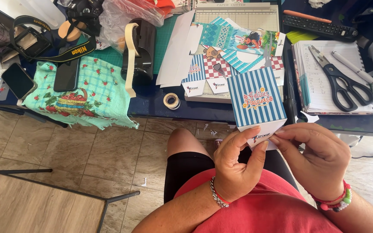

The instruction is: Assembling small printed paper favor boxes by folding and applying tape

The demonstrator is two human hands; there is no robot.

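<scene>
Bright, even daylight; sharp focus.

Paper box [255,97] blue-and-white striped; cloth [76,97] mint green with red strawberries; scissors [341,82] black-handled; counter [152,101] dark blue; shirt [260,207] red.

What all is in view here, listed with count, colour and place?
paper box: one, blue-white striped, held at desk edge
scissors: one, black handles, on notebook
notebook: one, white, desk right
pen: one, silver, beside scissors
tape roll: one, clear, desk front
phones: two, black, on and beside cloth
cloth: one, green, fruit print, desk left
remote: one, black, top right
left hand: fingers on box flap
right hand: fingers on box flap
</scene>
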